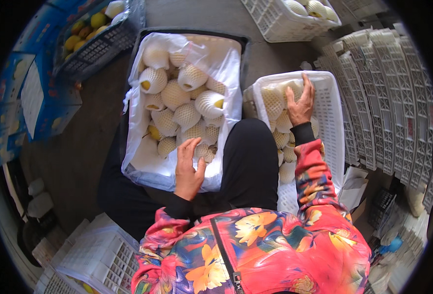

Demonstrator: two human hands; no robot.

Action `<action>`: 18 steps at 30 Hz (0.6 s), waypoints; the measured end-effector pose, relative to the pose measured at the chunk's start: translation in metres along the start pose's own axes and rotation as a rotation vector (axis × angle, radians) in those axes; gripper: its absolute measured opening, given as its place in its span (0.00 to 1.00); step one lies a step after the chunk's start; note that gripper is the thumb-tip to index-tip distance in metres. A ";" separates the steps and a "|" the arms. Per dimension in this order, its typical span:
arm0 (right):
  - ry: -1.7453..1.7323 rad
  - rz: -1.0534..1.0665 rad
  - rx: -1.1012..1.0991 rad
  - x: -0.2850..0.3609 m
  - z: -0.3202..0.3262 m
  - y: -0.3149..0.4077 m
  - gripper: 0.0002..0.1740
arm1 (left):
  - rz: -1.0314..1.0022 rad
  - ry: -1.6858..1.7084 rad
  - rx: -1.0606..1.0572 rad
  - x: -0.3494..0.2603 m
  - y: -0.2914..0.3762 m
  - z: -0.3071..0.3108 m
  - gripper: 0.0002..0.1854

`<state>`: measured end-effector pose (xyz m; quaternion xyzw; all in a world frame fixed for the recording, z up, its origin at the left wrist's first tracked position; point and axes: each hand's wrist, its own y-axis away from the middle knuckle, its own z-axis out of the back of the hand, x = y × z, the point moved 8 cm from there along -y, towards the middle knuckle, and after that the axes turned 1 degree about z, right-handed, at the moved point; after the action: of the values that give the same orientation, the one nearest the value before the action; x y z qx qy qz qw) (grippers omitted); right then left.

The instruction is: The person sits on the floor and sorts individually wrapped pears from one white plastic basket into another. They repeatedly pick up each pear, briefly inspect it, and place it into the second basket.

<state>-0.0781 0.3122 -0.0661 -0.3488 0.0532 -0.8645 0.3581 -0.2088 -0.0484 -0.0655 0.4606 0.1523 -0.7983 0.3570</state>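
Note:
My left hand [189, 169] is over the near edge of a dark crate lined with white plastic film [139, 154]. Its fingers are apart and nothing is in it. Inside that crate lie several yellow fruits in white foam net sleeves [175, 93], heaped in layers. To the right, my right hand [301, 106] reaches into a white plastic basket [330, 110]. Its thumb and fingers lie spread about a foam-netted fruit [293, 88] at the far end; whether they grip it is hidden. More sleeved fruits [274, 103] fill the basket's left side.
Stacked white plastic crates [381, 99] rise at the right. A dark crate of uncovered fruit [91, 40] and blue cartons [51, 92] stand at the far left. Another white crate [275, 22] is at the back. Behind my left elbow sits a film-covered white crate [99, 253].

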 end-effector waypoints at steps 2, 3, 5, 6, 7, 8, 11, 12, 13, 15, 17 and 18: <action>-0.193 0.232 0.226 0.079 -0.029 -0.008 0.28 | 0.015 -0.330 0.163 0.035 0.006 0.010 0.27; -0.303 0.370 0.432 0.120 -0.058 -0.003 0.25 | 0.073 -0.596 0.316 0.056 0.013 0.011 0.24; -0.277 0.580 0.811 0.179 -0.122 0.024 0.25 | 0.262 -0.742 0.628 0.094 0.026 0.014 0.22; 0.078 0.639 0.922 0.185 -0.157 0.037 0.27 | 0.385 -0.818 0.816 0.111 0.039 0.017 0.22; 0.345 0.800 0.901 0.195 -0.183 0.049 0.29 | 0.376 -0.776 0.799 0.110 0.041 0.023 0.22; 0.584 0.837 0.963 0.192 -0.208 0.062 0.32 | 0.359 -0.736 0.776 0.108 0.042 0.027 0.22; 0.871 0.892 0.817 0.199 -0.247 0.066 0.42 | 0.292 -0.580 0.568 0.095 0.039 0.037 0.18; 0.845 0.846 0.930 0.196 -0.253 0.067 0.42 | 0.238 -0.504 0.405 0.088 0.034 0.044 0.17; 0.828 0.805 1.063 0.190 -0.250 0.067 0.43 | 0.191 -0.439 0.260 0.082 0.030 0.052 0.16; 0.573 0.665 1.051 0.198 -0.221 0.048 0.45 | 0.187 -0.224 0.076 0.077 0.024 0.062 0.17; 0.159 0.404 1.069 0.204 -0.178 0.033 0.48 | 0.231 0.063 0.013 0.074 0.014 0.063 0.24; -0.179 0.272 1.112 0.209 -0.150 0.033 0.51 | 0.300 0.378 0.044 0.072 0.010 0.056 0.28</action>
<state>-0.2601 0.1267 -0.0719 -0.1698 -0.3951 -0.6758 0.5986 -0.2596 -0.1179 -0.0956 0.6270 0.1287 -0.6390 0.4267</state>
